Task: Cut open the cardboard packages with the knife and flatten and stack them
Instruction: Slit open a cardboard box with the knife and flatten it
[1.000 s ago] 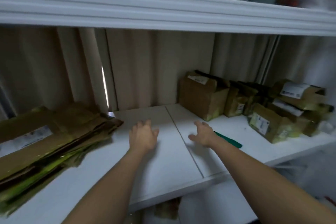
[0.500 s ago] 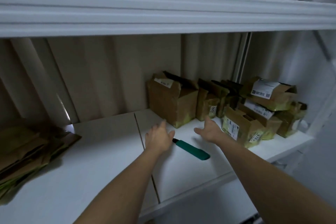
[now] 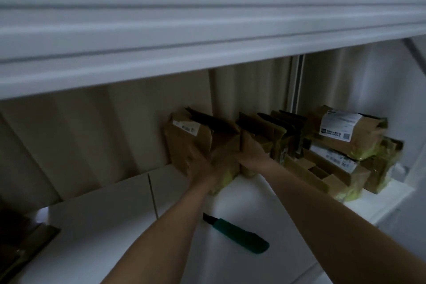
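Head view only. Step in hand, by my read: fetching the next package, no cutting yet.

Both hands are on the tall brown cardboard package with a white label near its top [image 3: 187, 143], the leftmost of the standing row at the back of the white shelf [image 3: 265, 205]. Left hand [image 3: 198, 166] lies against its front-left face, right hand [image 3: 250, 153] on its right side, between it and the next box. Fingers look wrapped onto the cardboard, but the frame is dim and blurred, so I cannot tell how tightly they clamp or whether they are spread.

The package stands upright, long axis vertical, top flaps partly open and dark inside, label facing up-left.

Green-handled utility knife [image 3: 239, 235] lies flat on the shelf, untouched, nearer the camera, between the two forearms and well apart from the package. Long axis runs diagonally: dark blade end toward upper left, butt toward lower right.

More brown packages with white labels [image 3: 345, 136] are piled to the right. Dark flattened cardboard [image 3: 20, 244] shows at the lower left edge.

Next move likely calls for pulling the package forward to the open shelf area without sweeping the knife, then freeing one hand for the handle end.
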